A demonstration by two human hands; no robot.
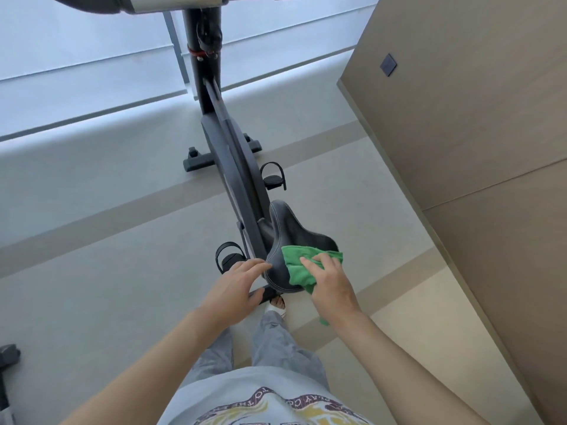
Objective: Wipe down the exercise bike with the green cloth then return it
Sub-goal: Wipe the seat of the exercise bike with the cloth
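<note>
A black exercise bike (233, 154) stands on the floor in front of me, its handlebar at the top edge and its black saddle (288, 228) nearest me. A green cloth (299, 268) lies over the rear right part of the saddle. My right hand (329, 282) presses flat on the cloth, fingers spread, with a corner of cloth hanging below the wrist. My left hand (236, 283) rests with fingers apart against the saddle's left rear edge and holds nothing.
A beige wall (475, 148) with a dark switch plate (388, 65) runs close along the right. A low window ledge (92, 96) lies beyond the bike. Both pedals (273, 176) stick out sideways. A dark object (7, 357) sits at the lower left edge.
</note>
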